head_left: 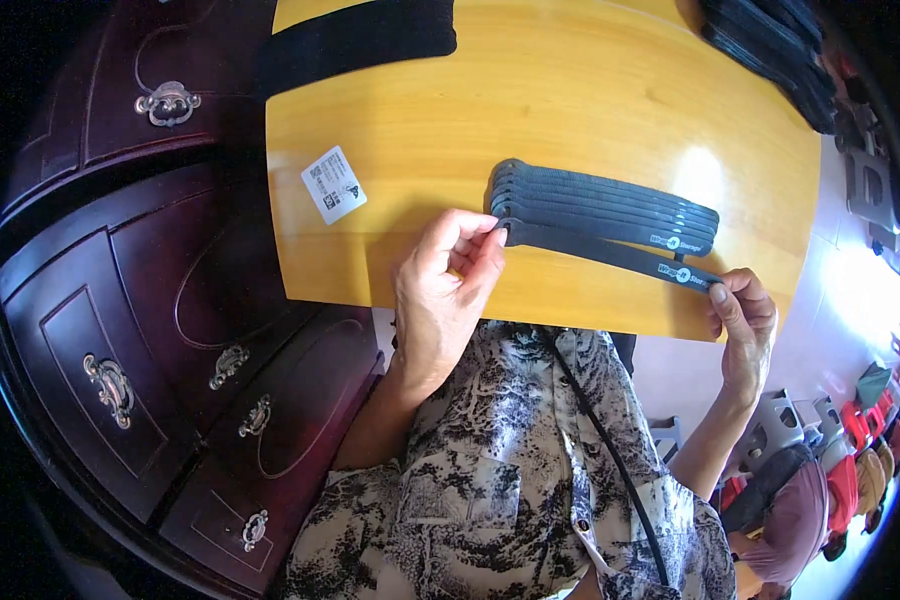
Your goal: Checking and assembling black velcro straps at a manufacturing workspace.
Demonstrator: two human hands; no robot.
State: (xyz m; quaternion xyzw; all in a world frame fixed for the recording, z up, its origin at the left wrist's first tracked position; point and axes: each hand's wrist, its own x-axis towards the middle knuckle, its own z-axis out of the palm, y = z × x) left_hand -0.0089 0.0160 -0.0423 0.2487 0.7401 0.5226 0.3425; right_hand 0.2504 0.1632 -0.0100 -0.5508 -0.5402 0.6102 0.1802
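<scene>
Left hand (445,275): your thumb and index finger pinch together on the rounded left end of the front strap, right beside the left ends of the stacked straps.
Right hand (742,315): your thumb and fingers are clamped on the strap's other end, near the table's front edge.
Front strap (600,255): it runs between your two hands, dark and flat, with pale print and a round white mark toward its right end; you have it on the near side of the stack, and whether it touches the wood you cannot tell.
Stacked straps (600,205): they overlap in stepped layers on the table, right of its middle; a narrow gap opens between them and your strap toward the right.
Table (400,240): yellow wood, glossy, in front of your patterned shirt (470,430).
White sticker (333,185): it lies tilted on the wood to the left of your left hand.
Black pile (370,45): at the far left of the tabletop.
Dark bundle (770,55): at the far right corner.
Cabinet (150,250): dark red-brown, with ornate metal handles, on your left.
</scene>
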